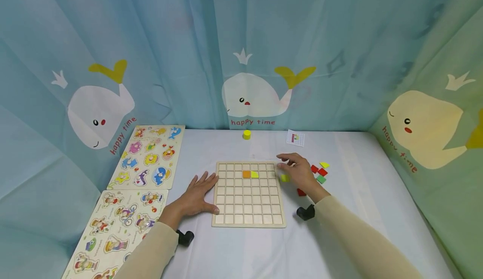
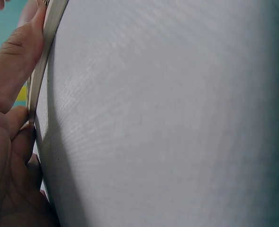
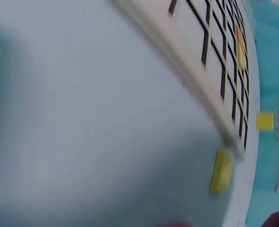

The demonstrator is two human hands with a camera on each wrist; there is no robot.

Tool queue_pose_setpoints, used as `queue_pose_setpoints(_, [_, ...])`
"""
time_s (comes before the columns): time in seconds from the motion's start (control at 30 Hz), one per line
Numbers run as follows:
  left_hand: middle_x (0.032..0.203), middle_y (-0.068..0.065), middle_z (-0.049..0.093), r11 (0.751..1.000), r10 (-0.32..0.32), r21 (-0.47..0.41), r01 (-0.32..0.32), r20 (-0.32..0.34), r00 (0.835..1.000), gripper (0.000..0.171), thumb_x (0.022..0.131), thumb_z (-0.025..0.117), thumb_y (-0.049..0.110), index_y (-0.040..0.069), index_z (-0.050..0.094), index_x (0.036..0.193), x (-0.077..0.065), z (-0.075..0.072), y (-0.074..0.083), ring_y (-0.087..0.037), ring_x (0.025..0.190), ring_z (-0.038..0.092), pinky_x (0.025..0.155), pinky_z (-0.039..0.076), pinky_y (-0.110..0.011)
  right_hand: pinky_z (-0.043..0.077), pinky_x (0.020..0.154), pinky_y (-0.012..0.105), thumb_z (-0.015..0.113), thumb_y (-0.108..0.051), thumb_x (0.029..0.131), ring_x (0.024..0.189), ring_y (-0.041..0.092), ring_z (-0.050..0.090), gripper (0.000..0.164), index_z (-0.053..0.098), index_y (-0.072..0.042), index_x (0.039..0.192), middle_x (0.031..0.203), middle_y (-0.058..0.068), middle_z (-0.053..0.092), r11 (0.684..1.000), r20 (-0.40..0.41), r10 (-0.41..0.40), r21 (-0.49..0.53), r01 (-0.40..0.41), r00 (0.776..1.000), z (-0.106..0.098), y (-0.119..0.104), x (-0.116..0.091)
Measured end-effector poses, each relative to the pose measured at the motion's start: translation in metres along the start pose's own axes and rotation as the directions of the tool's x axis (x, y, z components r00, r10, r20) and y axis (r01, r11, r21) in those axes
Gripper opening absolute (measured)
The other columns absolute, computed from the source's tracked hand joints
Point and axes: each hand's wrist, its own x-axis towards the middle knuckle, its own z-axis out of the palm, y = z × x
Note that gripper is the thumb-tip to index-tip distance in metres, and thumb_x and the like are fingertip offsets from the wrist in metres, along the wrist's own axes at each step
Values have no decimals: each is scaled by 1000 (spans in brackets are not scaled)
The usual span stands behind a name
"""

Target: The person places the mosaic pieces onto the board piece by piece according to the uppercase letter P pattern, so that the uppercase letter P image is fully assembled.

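Note:
A wooden grid board lies on the white table with an orange square tile and a yellow-green tile side by side in its second row. My left hand rests along the board's left edge, fingers spread; in the left wrist view its thumb touches the wooden side. Beyond the right edge hovers my right hand, thumb and index finger apart, nothing visible between them. Just below it sits a yellow-green block, also seen blurred as a yellow block beside the board's corner.
Right of the right hand lie several loose pieces, among them a red tile, a green tile and a yellow tile. A yellow cylinder and a printed grid card are at the back. Two picture puzzles lie left.

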Motion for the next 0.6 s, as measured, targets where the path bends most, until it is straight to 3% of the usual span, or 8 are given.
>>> queue_pose_setpoints(0.2, [176, -2, 25, 1000, 0, 0, 0, 0, 1000, 117, 72, 93, 50, 15, 33, 167, 0, 1, -1, -26, 166, 4, 136, -4, -48, 46, 81, 27, 74, -19, 100, 103, 23, 53, 37, 72, -13, 136, 130, 16, 66, 998, -40, 56, -10, -57, 998, -31, 19, -9])
queue_pose_setpoints(0.47, [176, -1, 25, 1000, -4, -2, 4, 4, 1000, 118, 72, 94, 50, 16, 32, 167, 0, -1, 2, -25, 166, 4, 136, -5, -47, 49, 77, 14, 69, -25, 103, 111, 23, 49, 42, 66, -13, 143, 135, 17, 61, 994, -11, 101, -38, -101, 995, -68, 45, -33])
queue_pose_setpoints(0.6, [176, -1, 25, 1000, -7, 0, 7, 1, 1000, 118, 72, 94, 49, 16, 33, 167, -1, -1, 3, -25, 166, 5, 136, -5, -48, 48, 83, 13, 68, -28, 104, 120, 25, 50, 43, 65, -14, 145, 141, 15, 60, 993, 25, 107, -41, -106, 994, -80, 57, -45])
